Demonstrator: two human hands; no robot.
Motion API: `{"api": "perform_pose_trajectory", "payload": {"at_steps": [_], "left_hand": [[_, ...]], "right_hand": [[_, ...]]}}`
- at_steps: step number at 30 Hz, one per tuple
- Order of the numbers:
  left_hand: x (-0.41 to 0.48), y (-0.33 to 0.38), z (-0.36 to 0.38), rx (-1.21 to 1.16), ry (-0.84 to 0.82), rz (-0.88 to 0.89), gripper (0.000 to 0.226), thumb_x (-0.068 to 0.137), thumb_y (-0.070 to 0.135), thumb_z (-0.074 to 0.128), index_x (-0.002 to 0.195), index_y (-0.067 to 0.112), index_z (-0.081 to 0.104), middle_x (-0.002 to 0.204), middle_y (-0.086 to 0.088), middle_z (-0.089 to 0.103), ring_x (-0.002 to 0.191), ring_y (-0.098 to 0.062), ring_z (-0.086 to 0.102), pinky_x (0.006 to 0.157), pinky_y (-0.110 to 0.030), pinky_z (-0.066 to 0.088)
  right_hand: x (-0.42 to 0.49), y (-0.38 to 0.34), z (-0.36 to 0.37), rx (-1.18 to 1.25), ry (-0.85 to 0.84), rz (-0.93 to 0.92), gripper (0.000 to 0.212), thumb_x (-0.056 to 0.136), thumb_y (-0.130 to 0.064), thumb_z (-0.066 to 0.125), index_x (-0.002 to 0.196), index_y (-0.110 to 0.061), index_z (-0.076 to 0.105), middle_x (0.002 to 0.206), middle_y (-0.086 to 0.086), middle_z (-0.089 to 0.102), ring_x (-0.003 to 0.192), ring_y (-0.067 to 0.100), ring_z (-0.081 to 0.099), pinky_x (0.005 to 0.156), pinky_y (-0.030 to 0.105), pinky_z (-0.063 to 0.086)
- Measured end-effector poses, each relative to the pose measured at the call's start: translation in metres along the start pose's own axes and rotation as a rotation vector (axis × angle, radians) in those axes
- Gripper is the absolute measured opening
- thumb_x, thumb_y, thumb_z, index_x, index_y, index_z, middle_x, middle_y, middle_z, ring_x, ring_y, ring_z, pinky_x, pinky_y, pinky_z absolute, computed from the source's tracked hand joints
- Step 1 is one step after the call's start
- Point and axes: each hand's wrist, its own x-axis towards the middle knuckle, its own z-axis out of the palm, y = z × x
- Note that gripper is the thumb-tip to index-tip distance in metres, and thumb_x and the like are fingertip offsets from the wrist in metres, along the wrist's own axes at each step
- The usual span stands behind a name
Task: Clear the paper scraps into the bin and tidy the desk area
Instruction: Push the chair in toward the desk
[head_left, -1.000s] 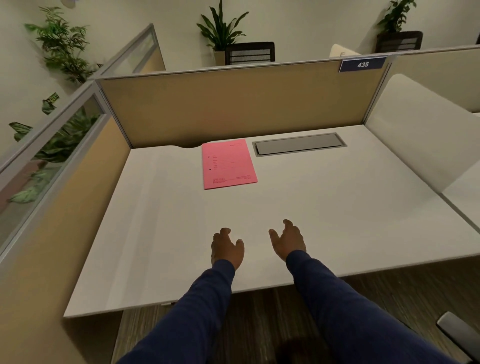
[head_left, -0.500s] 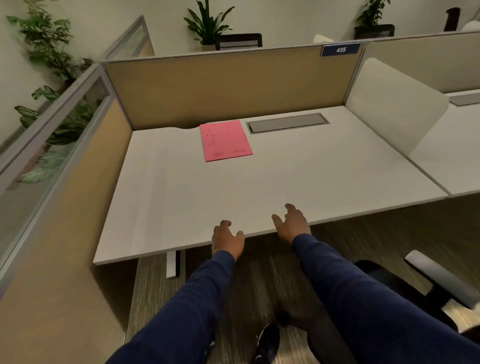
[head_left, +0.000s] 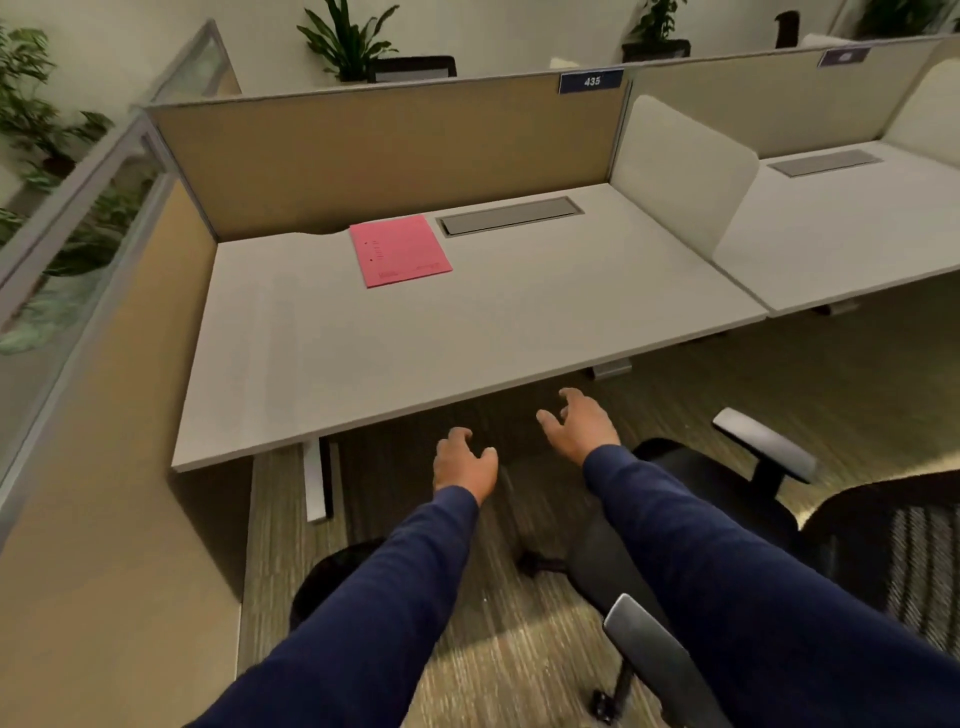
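Much of what lies below our arms is hard to read: a dark round shape (head_left: 332, 577) on the carpet under the desk could be a bin, but our left sleeve (head_left: 363, 613) cuts it off and we cannot tell. The print on the pink folder (head_left: 399, 250) is too small to make out. We see no loose paper scraps anywhere in view.

Our left hand (head_left: 464, 464) and right hand (head_left: 579, 427) hang in front of the desk's near edge, over the floor, fingers loosely curled and grasping nothing.

The pale desk (head_left: 467, 332) carries the pink folder near its back, just left of a grey cable hatch (head_left: 511, 216). Tan partitions (head_left: 384, 156) wall the back and left; one bears a plate reading 435 (head_left: 591, 81). A black office chair (head_left: 753, 493) stands at our right on striped carpet (head_left: 519, 654), and potted plants (head_left: 345, 39) line the far wall.
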Motion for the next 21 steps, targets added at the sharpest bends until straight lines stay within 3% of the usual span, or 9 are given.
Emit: {"api": "perform_pose_trajectory", "payload": {"at_steps": [7, 12, 21], "left_hand": [[-0.063, 0.009, 0.05, -0.005, -0.045, 0.003, 0.051, 0.094, 0.028, 0.064, 0.141, 0.018, 0.046, 0.136, -0.008, 0.049, 0.118, -0.024, 0.055, 0.1, -0.04, 0.05], [-0.119, 0.023, 0.108, -0.015, -0.03, -0.015, 0.05, 0.093, 0.03, 0.064, 0.138, 0.018, 0.047, 0.136, -0.009, 0.05, 0.12, -0.028, 0.055, 0.104, -0.047, 0.049], [-0.241, 0.069, 0.237, -0.116, -0.041, 0.015, 0.045, 0.093, 0.027, 0.064, 0.134, 0.013, 0.052, 0.131, -0.012, 0.054, 0.116, -0.029, 0.058, 0.098, -0.036, 0.046]], "right_hand": [[-0.05, 0.043, -0.049, -0.058, -0.044, -0.076, 0.061, 0.096, -0.044, 0.058, 0.149, -0.018, 0.041, 0.136, 0.007, 0.059, 0.121, 0.025, 0.059, 0.102, 0.043, 0.05], [-0.092, 0.089, -0.097, -0.114, -0.079, -0.175, 0.057, 0.096, -0.045, 0.058, 0.145, -0.017, 0.046, 0.129, 0.005, 0.064, 0.115, 0.022, 0.061, 0.099, 0.038, 0.05], [-0.166, 0.214, -0.199, -0.3, -0.187, -0.276, 0.041, 0.095, -0.045, 0.06, 0.129, -0.022, 0.061, 0.118, 0.001, 0.069, 0.106, 0.019, 0.063, 0.09, 0.031, 0.049]]}}
